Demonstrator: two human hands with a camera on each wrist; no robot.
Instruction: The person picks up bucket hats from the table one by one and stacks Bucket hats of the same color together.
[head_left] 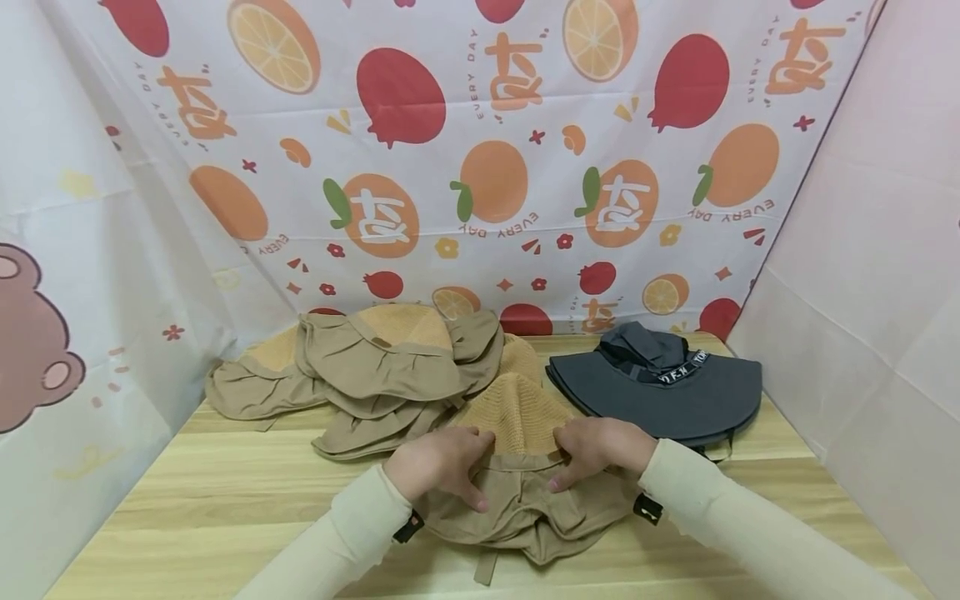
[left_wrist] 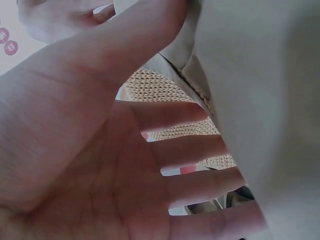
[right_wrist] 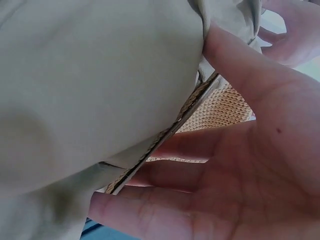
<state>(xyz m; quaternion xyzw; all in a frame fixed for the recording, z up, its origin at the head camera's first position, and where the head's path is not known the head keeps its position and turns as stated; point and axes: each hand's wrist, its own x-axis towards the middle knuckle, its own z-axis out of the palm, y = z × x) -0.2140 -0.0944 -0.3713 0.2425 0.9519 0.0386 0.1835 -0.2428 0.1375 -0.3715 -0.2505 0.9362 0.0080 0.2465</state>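
We read "EVERY DAY" several times on the fruit-printed cloth (head_left: 465, 92) behind the surface (head_left: 210, 500), some of it set sideways, near large characters we could not decipher. White lettering crossed the band of the dark hat (head_left: 675, 408) at the right, but folds and angle left us only scraps. A small brown tag (head_left: 381, 342) showed on the pile of tan hats (head_left: 390, 371); any writing there was too small to make out.

The nearest tan hat (head_left: 519, 479), with its woven crown, lay at the front middle of the surface, a fabric strip (head_left: 485, 567) sticking out below its brim. The left hand (head_left: 438, 465) held one side and the right hand (head_left: 600, 450) the other, each with its thumb on the brim and fingers by the crown. In the left wrist view, the brim hid the fingertips from us. The pile's lower hats were partly covered.
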